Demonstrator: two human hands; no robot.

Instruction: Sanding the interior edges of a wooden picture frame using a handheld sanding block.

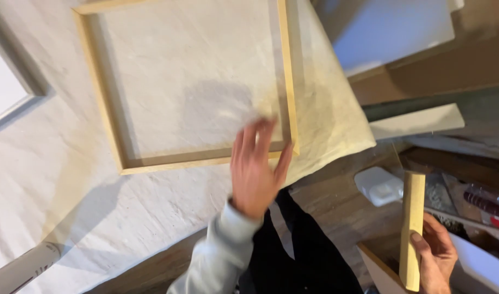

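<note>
Head view: I see the left hand [256, 169] spread flat, fingers loose and holding nothing, hovering at the six o'clock rail of a square wooden frame [287, 76] that lies on a sheet of pale canvas [70, 179]. The fingertips overlap the frame's lower right corner; whether they press it or float just above, I cannot tell, as the hand is blurred. At four o'clock the right hand [435, 256] is wrapped around the lower end of a short wood bar [412, 228], held upright and well apart from the frame. The canvas spreads past the frame on all visible sides, its right edge running out at three o'clock over a wooden floor [336, 207]. A white tube [21, 268] rests at eight o'clock, a white plastic piece [379, 186] sits beside the bar, and stretched white panels [391, 32] lean at one o'clock.

I judge the step in hand to be settling the frame on the cloth while the bar waits. The next move, as I read it, calls for the free hand to steady that corner firmly so the frame does not skid on the loose fabric.
</note>
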